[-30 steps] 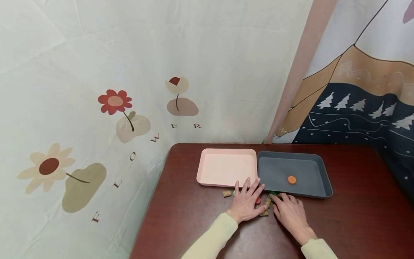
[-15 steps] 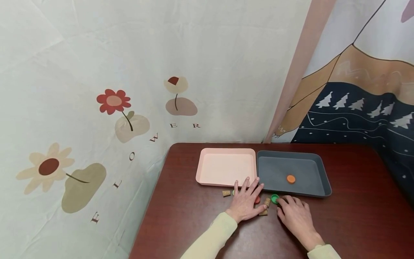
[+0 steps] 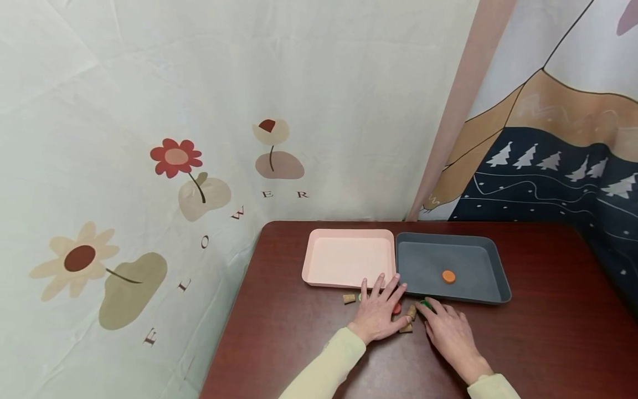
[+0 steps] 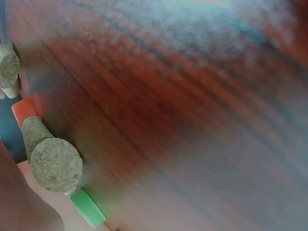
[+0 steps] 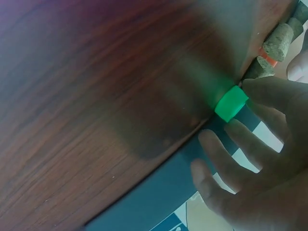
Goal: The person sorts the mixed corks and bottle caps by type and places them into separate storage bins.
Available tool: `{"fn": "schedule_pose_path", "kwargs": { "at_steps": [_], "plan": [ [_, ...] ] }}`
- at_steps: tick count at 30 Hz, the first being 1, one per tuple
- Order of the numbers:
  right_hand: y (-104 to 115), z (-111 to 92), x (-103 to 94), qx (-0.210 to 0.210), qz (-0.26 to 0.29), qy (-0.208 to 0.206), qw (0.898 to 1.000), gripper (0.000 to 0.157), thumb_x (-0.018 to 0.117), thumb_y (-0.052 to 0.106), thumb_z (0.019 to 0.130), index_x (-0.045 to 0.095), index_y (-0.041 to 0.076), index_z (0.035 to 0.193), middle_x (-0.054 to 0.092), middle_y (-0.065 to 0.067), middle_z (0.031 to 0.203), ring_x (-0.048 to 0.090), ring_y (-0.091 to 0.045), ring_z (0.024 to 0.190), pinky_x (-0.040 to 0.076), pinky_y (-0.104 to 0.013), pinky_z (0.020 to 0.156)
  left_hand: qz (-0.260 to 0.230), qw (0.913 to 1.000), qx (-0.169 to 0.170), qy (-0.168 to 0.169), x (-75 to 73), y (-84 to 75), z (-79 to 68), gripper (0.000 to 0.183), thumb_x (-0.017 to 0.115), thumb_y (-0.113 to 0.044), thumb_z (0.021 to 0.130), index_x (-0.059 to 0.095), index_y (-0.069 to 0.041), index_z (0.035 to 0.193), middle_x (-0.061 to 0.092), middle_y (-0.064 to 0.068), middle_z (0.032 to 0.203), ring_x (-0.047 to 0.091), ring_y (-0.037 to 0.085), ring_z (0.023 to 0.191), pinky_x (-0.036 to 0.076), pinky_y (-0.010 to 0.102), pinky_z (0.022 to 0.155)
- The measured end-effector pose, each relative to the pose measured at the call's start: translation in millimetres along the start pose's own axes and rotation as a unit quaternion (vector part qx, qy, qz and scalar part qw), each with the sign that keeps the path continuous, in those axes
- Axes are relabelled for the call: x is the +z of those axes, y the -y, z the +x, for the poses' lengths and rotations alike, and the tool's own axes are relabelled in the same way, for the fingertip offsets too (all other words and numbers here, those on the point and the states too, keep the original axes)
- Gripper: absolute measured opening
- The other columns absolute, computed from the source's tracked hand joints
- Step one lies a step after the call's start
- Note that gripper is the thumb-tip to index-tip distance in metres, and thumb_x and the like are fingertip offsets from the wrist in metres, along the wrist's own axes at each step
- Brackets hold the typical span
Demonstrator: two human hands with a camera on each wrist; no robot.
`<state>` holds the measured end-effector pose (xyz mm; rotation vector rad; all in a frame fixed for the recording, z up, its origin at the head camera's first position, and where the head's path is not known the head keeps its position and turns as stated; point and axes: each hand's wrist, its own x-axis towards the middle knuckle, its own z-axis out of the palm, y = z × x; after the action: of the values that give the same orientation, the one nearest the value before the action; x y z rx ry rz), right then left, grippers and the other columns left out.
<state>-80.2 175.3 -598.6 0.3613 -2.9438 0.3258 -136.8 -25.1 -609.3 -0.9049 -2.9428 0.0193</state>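
My left hand lies over the table with its fingers spread, above a red bottle cap and other small pieces. Its thumb reaches toward two corks. In the left wrist view, a cork shows its round end, with a light green cap and an orange-red cap on either side. My right hand has its fingers bent around a green bottle cap, just in front of the grey tray. From above, the fingers cover most of this cap.
At the back stand a pink tray and, touching it on the right, a grey tray with an orange cap inside. Another cork lies left of my left hand. Printed cloth hangs behind the brown table.
The green cap has shifted slightly right, away from the corks. My right hand drew back right, then its fingers came forward over the cap. The left hand holds its place.
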Motion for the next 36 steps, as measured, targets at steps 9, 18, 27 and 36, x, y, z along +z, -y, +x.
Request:
{"fn": "schedule_pose_path", "kwargs": {
  "at_steps": [9,18,27,36],
  "plan": [
    [-2,-2,-2.2,0.019,-0.002,-0.001,1.0,0.028,0.088,0.013,0.082,0.076,0.016,0.107,0.065,-0.012,0.11,0.065,-0.035,0.094,0.05,-0.062,0.077,-0.006,1.0,-0.001,-0.002,-0.4,0.4,0.0,0.074,0.043,-0.071,0.099,0.033,-0.035,0.163,0.017,-0.01,0.172,0.021,0.025,0.157,0.025,0.062,0.118],
    [-3,-4,-0.6,0.017,0.011,-0.031,0.999,0.026,0.089,0.011,0.08,0.074,0.017,0.1,0.065,-0.01,0.106,0.065,-0.034,0.091,0.049,-0.062,0.075,-0.013,0.9999,-0.001,-0.001,-0.2,0.4,-0.1,0.075,0.043,-0.071,0.099,0.033,-0.034,0.163,0.017,-0.01,0.172,0.02,0.025,0.157,0.024,0.062,0.118],
    [-2,-8,-8.3,0.021,0.037,-0.067,0.997,0.033,0.09,0.009,0.078,0.075,0.015,0.106,0.064,-0.011,0.109,0.065,-0.035,0.095,0.048,-0.065,0.08,-0.015,0.9999,0.0,0.0,0.4,0.5,0.2,0.075,0.043,-0.071,0.099,0.031,-0.034,0.164,0.016,-0.01,0.172,0.019,0.025,0.157,0.024,0.063,0.118],
    [-4,-4,-19.4,0.002,0.07,-0.146,0.987,0.04,0.091,0.006,0.075,0.075,0.013,0.111,0.064,-0.011,0.107,0.065,-0.037,0.096,0.048,-0.065,0.081,-0.018,0.9998,-0.001,0.004,0.9,0.9,0.3,0.075,0.043,-0.071,0.099,0.031,-0.034,0.164,0.016,-0.01,0.173,0.017,0.025,0.158,0.023,0.062,0.119]
  ]
}}
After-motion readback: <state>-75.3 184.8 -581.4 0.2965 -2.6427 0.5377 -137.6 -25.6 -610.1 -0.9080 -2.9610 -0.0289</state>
